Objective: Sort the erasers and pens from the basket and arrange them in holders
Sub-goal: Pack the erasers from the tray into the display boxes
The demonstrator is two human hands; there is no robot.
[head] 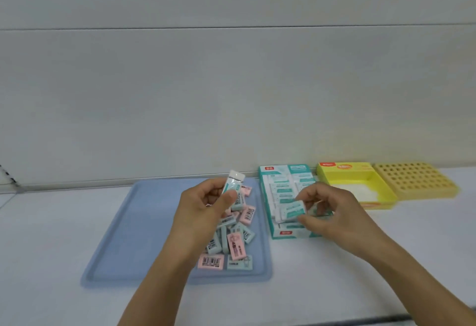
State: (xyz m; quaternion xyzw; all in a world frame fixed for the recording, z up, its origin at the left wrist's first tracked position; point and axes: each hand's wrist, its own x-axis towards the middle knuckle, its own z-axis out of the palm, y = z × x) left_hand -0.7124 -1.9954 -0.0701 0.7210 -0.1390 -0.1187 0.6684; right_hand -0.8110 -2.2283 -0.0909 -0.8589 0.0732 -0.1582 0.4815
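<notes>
A pale blue tray [123, 233] lies on the white table with a pile of several pink and teal erasers [233, 238] at its right side. My left hand [206, 207] hovers over the pile and grips a white eraser in a teal sleeve [233, 182], held upright. To the right stands an open teal eraser box [280, 189] with rows of teal-sleeved erasers. My right hand [332, 212] pinches another teal-sleeved eraser [291, 211] just above the box's front half.
A yellow open box [355, 186] with a white bottom stands right of the teal box. Further right is a yellow holder with many round holes [414, 179]. A grey wall runs along the back edge of the table.
</notes>
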